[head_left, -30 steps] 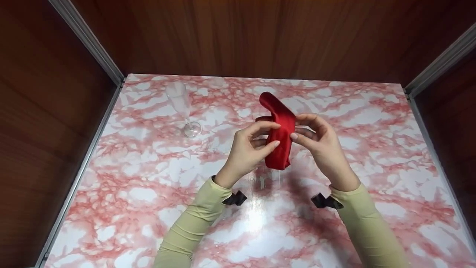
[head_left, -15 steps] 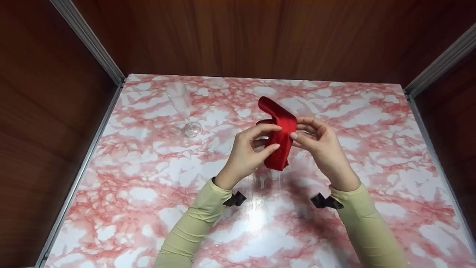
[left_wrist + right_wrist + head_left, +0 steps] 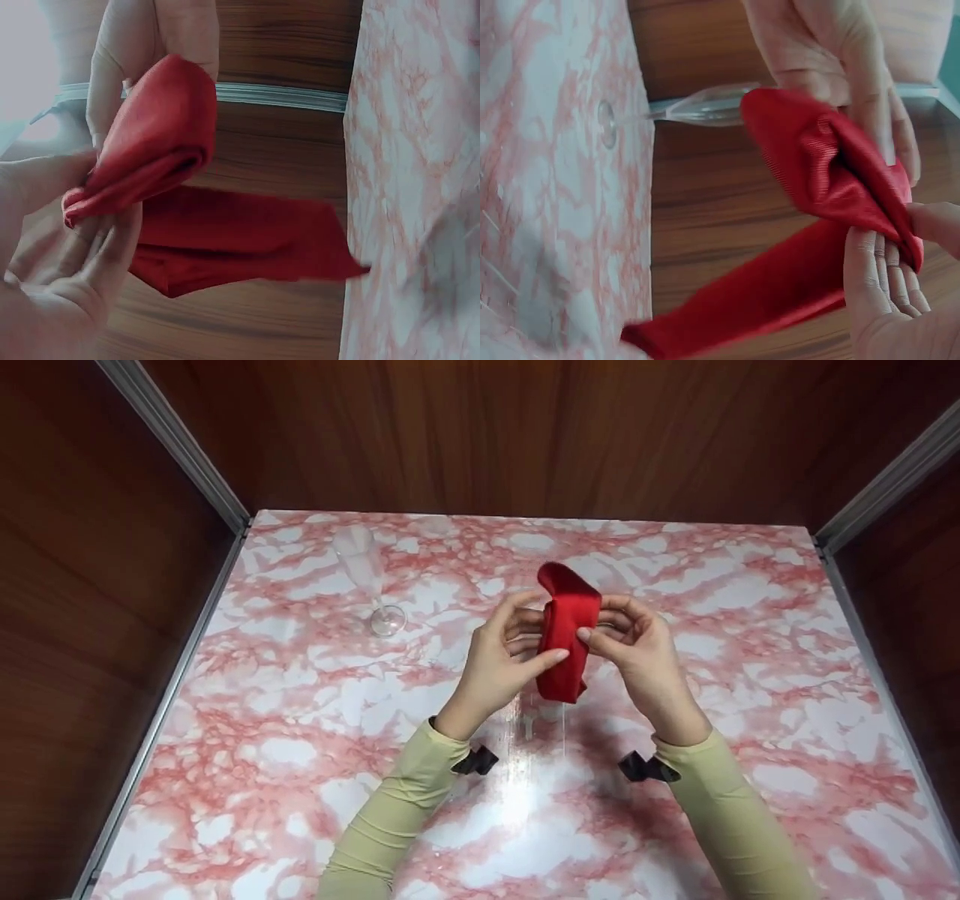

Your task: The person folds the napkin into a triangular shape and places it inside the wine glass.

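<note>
A red satin napkin (image 3: 571,630), folded into a thick band, is held up over the table between both hands. My left hand (image 3: 499,664) grips its left side, thumb across the front and fingers behind. From the other side my right hand (image 3: 646,660) pinches the edge, its thumb on the front face. The upper end of the napkin bends over to the left in the head view. In the left wrist view the napkin (image 3: 161,135) shows a rolled fold, and a long tail hangs toward the tabletop. Layered folds of the napkin (image 3: 817,157) also show in the right wrist view.
A clear champagne flute (image 3: 388,621) stands upright at the back left of the pink-and-white marbled table (image 3: 285,780). Dark wood panels (image 3: 480,442) with metal edging enclose the back and sides.
My left index finger has moved from the napkin's front to its upper left side. The napkin's top end has shifted lower and to the right; my right hand has moved slightly left.
</note>
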Motion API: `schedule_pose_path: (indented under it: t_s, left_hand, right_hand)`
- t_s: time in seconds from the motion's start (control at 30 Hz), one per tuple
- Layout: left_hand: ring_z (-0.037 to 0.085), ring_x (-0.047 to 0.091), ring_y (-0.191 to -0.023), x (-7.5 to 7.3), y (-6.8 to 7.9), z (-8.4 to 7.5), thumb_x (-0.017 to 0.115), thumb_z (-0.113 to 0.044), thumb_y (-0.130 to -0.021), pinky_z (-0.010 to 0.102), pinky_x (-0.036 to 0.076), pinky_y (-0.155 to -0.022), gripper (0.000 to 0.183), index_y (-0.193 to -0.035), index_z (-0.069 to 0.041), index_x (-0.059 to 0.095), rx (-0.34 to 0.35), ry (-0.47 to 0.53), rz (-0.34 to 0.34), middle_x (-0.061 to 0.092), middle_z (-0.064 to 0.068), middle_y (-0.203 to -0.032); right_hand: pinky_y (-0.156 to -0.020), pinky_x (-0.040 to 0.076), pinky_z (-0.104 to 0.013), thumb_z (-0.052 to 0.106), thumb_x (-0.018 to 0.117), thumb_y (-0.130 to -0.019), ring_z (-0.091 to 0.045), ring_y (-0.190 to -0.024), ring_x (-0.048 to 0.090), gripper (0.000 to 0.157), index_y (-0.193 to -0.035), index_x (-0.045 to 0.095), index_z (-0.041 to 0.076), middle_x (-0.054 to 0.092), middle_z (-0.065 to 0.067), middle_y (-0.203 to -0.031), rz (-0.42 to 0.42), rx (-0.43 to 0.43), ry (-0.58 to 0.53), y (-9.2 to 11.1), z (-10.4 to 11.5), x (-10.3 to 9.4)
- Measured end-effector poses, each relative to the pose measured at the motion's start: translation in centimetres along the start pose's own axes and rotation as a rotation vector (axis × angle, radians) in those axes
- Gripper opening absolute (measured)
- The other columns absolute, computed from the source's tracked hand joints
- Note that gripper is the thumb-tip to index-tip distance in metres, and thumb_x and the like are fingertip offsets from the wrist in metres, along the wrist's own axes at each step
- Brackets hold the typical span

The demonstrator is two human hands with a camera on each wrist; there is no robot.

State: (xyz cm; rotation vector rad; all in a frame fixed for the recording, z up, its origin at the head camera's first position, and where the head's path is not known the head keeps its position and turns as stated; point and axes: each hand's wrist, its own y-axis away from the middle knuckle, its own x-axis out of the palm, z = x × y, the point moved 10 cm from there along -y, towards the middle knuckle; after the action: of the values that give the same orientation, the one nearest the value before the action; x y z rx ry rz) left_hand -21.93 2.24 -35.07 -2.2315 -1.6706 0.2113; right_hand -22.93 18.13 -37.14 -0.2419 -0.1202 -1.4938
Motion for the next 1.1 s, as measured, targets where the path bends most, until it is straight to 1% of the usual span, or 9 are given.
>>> schedule_pose_path:
  t_s: [0.1, 0.23, 0.3, 0.37, 0.43, 0.63, 0.8, 1.0, 1.1]
  left_hand:
    - [0.026, 0.065, -0.095, -0.6, -0.4, 2.1, 0.075, -0.001, -0.080, 0.038, 0.053, -0.083, 0.065, -0.135, -0.005, 0.041, -0.119, 0.066, -0.052, 0.066, 0.016, -0.104]
    - [0.026, 0.068, -0.092, -1.1, -0.7, 3.4, 0.074, -0.010, -0.084, 0.037, 0.055, -0.080, 0.064, -0.137, -0.008, 0.037, -0.251, 0.117, -0.101, 0.069, 0.016, -0.100]
    - [0.027, 0.068, -0.092, -1.1, -0.8, 3.6, 0.074, -0.010, -0.084, 0.038, 0.055, -0.079, 0.065, -0.137, -0.008, 0.036, -0.285, 0.152, -0.112, 0.069, 0.017, -0.099]
    - [0.028, 0.068, -0.092, -1.1, -0.9, 3.6, 0.074, -0.009, -0.084, 0.039, 0.055, -0.079, 0.066, -0.138, -0.007, 0.035, -0.296, 0.179, -0.114, 0.068, 0.018, -0.100]
    - [0.028, 0.067, -0.092, -1.0, -0.9, 3.5, 0.074, -0.007, -0.083, 0.039, 0.055, -0.079, 0.065, -0.137, -0.004, 0.036, -0.285, 0.195, -0.111, 0.067, 0.018, -0.102]
    - [0.030, 0.065, -0.096, -1.5, -1.2, 2.6, 0.073, 0.004, -0.080, 0.041, 0.053, -0.083, 0.060, -0.132, 0.000, 0.045, -0.175, 0.250, -0.132, 0.064, 0.018, -0.112]
    - [0.029, 0.065, -0.094, -1.7, -1.3, 2.2, 0.071, 0.012, -0.078, 0.042, 0.053, -0.083, 0.057, -0.129, 0.003, 0.049, -0.103, 0.300, -0.140, 0.062, 0.018, -0.115]
    - [0.029, 0.064, -0.096, -1.4, -1.4, 1.5, 0.070, 0.016, -0.077, 0.044, 0.052, -0.086, 0.054, -0.127, 0.006, 0.051, -0.053, 0.285, -0.132, 0.062, 0.018, -0.116]
    - [0.029, 0.064, -0.096, -1.3, -1.3, 1.3, 0.070, 0.015, -0.077, 0.045, 0.051, -0.086, 0.054, -0.127, 0.006, 0.052, -0.024, 0.262, -0.124, 0.062, 0.018, -0.116]
  right_hand:
    - [-0.077, 0.055, -0.031, -0.006, 0.073, -0.080, -0.023, -0.088, 0.065, 0.037, -0.113, 0.057, -0.004, 0.067, -0.014, -0.097, -0.007, -0.036, 0.071, 0.0, 0.1, -0.2]
    - [-0.080, 0.053, -0.030, -0.003, 0.075, -0.079, -0.023, -0.090, 0.064, 0.039, -0.113, 0.058, -0.003, 0.067, -0.012, -0.098, 0.001, -0.041, 0.150, 0.2, -0.1, -0.3]
    - [-0.080, 0.053, -0.031, -0.002, 0.076, -0.079, -0.024, -0.090, 0.064, 0.040, -0.114, 0.058, -0.003, 0.066, -0.013, -0.099, 0.019, -0.030, 0.162, 0.3, -0.3, -0.1]
    - [-0.080, 0.053, -0.032, -0.001, 0.076, -0.079, -0.025, -0.091, 0.064, 0.040, -0.115, 0.058, -0.003, 0.066, -0.013, -0.099, 0.036, -0.027, 0.176, 0.4, -0.3, 0.1]
    - [-0.081, 0.053, -0.033, 0.001, 0.076, -0.079, -0.027, -0.091, 0.064, 0.041, -0.115, 0.058, -0.003, 0.067, -0.014, -0.099, 0.049, -0.028, 0.184, 0.4, -0.4, 0.2]
    - [-0.081, 0.053, -0.033, -0.001, 0.076, -0.079, -0.028, -0.092, 0.063, 0.040, -0.115, 0.058, -0.003, 0.066, -0.015, -0.099, 0.067, -0.024, 0.190, 0.6, -0.6, 0.4]
    - [-0.079, 0.054, -0.034, -0.004, 0.073, -0.080, -0.026, -0.090, 0.063, 0.038, -0.114, 0.056, -0.004, 0.065, -0.014, -0.098, 0.092, 0.009, 0.131, 0.6, -1.1, 0.8]
    - [-0.081, 0.054, -0.041, 0.000, 0.069, -0.085, -0.025, -0.090, 0.065, 0.037, -0.118, 0.054, -0.006, 0.063, -0.018, -0.103, 0.146, 0.106, 0.074, 0.4, -1.8, 1.2]
    - [-0.083, 0.053, -0.039, 0.000, 0.069, -0.086, -0.025, -0.094, 0.065, 0.035, -0.117, 0.055, -0.008, 0.064, -0.018, -0.106, 0.156, 0.126, 0.086, 0.2, -1.8, 1.3]
